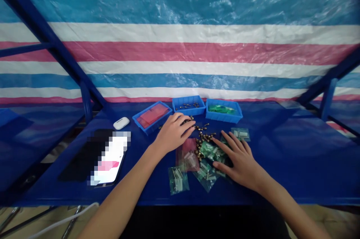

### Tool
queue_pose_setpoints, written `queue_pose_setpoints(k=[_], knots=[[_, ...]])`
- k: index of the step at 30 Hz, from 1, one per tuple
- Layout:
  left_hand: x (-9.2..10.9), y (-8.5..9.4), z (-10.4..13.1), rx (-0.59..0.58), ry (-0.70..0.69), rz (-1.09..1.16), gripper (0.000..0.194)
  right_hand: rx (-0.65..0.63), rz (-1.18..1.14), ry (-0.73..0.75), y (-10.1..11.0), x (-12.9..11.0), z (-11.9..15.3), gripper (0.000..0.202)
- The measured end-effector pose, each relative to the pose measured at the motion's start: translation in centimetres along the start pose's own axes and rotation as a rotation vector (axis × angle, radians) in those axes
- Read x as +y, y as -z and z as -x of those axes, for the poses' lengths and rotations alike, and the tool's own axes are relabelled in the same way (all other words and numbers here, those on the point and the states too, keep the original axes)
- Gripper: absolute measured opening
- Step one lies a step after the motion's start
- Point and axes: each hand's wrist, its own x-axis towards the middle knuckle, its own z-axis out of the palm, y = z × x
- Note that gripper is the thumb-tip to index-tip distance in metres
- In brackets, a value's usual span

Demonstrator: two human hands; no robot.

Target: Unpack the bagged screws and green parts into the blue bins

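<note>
My left hand [174,130] reaches over a scatter of small brass-coloured metal parts [206,137], its fingers bent and apart. Some of those parts show between its fingers; none is plainly gripped. My right hand [240,160] is spread open, palm down, over a pile of green plastic pieces [210,151] and small clear bags. Under my left hand lies a pink plastic bag [189,147]. Closer to the front edge are a clear bag with white strips [177,181] and another filled bag [207,175]. Beyond my right fingers rests one more small bag [240,133].
Along the back stand a blue bin with pink sheets [137,122], a blue bin with metal parts [180,111] and a blue bin with green pieces [225,118]. At left are a lit phone [112,160] and a white earbud case [121,123]. Blue frame posts flank the blue table [295,156].
</note>
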Motion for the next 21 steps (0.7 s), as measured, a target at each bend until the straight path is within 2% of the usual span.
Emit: queue_pose_setpoints(k=[7,13,17,21], knots=[[-0.9,0.0,0.3,0.012,0.06,-0.048,0.031,0.02,-0.05,0.002,-0.7,-3.4,-4.5,0.063],[-0.9,-0.1,0.3,0.005,0.061,-0.062,0.031,0.049,-0.011,0.066,1.1,-5.5,-7.1,0.044],[-1.0,-0.1,0.3,0.037,0.054,-0.058,0.03,0.087,-0.064,0.164,2.5,-5.2,-9.3,0.03],[-1.2,-0.1,0.3,0.051,0.061,-0.051,0.03,0.145,-0.339,0.238,2.7,-3.6,-11.1,0.026]])
